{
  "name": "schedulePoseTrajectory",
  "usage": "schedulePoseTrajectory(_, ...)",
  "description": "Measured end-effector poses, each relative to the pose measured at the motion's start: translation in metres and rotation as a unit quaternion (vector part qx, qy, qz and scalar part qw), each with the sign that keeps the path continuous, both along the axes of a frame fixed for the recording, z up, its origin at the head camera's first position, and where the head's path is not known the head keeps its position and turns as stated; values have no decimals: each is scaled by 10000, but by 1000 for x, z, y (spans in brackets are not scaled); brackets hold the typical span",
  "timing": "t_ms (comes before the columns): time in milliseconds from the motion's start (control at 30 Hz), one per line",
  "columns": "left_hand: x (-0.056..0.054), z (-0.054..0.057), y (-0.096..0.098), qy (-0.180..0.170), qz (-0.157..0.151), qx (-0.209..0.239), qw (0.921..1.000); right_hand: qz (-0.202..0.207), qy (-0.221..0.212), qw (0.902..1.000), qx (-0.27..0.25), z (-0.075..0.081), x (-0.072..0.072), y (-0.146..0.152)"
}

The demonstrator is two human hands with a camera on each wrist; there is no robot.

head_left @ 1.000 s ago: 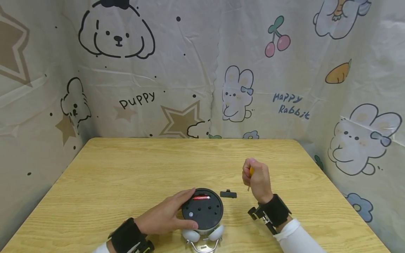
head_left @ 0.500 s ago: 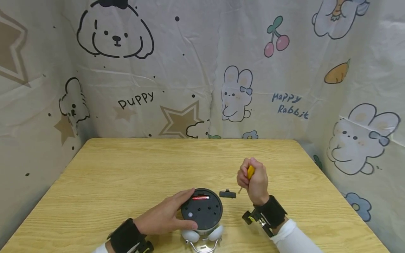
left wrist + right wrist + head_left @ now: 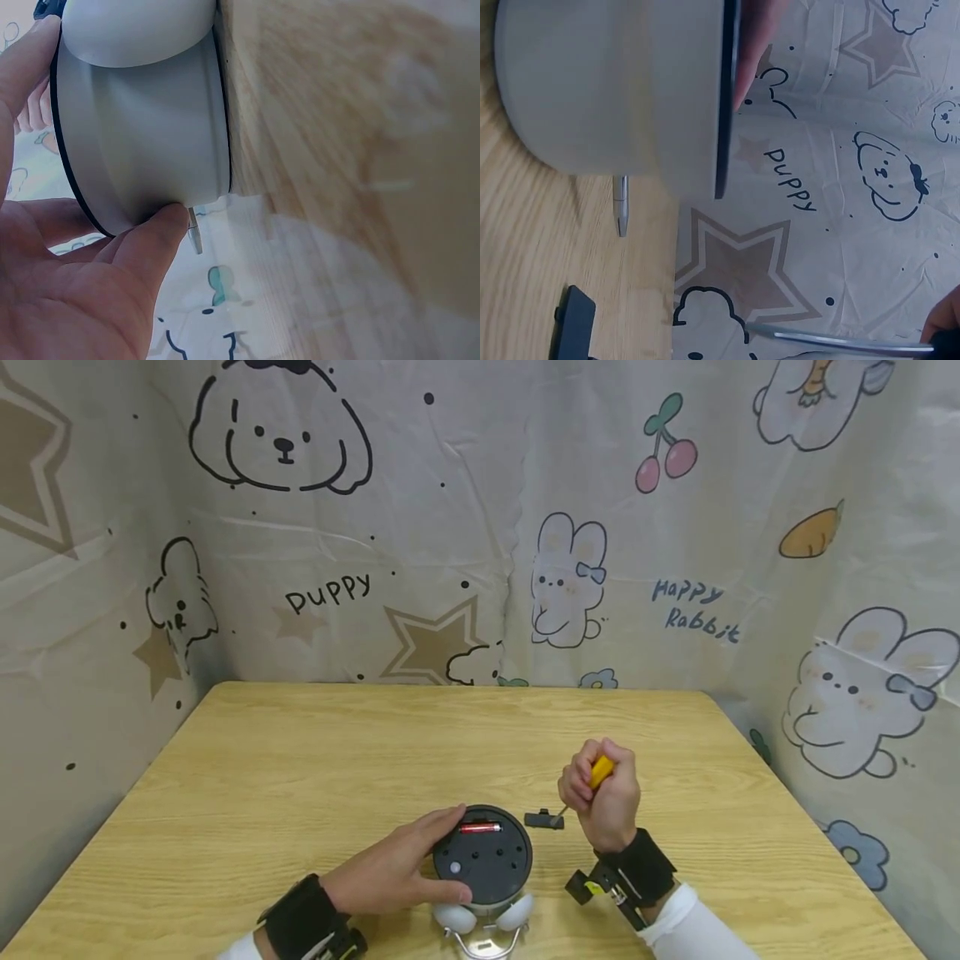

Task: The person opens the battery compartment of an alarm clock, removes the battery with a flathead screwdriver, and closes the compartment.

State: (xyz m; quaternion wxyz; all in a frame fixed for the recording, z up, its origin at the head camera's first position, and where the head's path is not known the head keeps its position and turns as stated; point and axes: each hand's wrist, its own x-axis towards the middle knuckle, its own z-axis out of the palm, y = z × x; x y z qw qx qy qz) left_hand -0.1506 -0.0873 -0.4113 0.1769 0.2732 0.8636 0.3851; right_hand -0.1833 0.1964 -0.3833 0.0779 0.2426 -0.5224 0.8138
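A twin-bell alarm clock (image 3: 491, 864) lies face down, its black back up and a red battery (image 3: 480, 827) in the uncovered slot. My left hand (image 3: 397, 864) grips the clock's side, thumb near the bells and fingers at the far rim; the left wrist view shows this hand (image 3: 82, 277) against the pale casing (image 3: 142, 135). In my right hand (image 3: 611, 802) is a screwdriver (image 3: 602, 771) with a yellow handle, its thin shaft slanting down left. The tip appears over the black battery cover (image 3: 542, 819); contact cannot be told. In the right wrist view the metal shaft (image 3: 840, 341) shows.
The clock's grey-white bells (image 3: 453, 917) and wire handle (image 3: 483, 950) point toward me. A metal foot (image 3: 621, 206) sticks out from its far side. The wooden table (image 3: 337, 743) ends at a printed cloth (image 3: 420, 527) behind and at both sides.
My right hand has moved left with the screwdriver, which has tilted so its tip has come over the battery cover. The left hand and clock have stayed in place.
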Motion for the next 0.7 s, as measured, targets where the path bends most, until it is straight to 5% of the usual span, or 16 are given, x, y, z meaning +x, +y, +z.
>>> schedulePoseTrajectory(700,1,-1,0,94,56,-66,9999,151,170,9989,-412,7,4,-8)
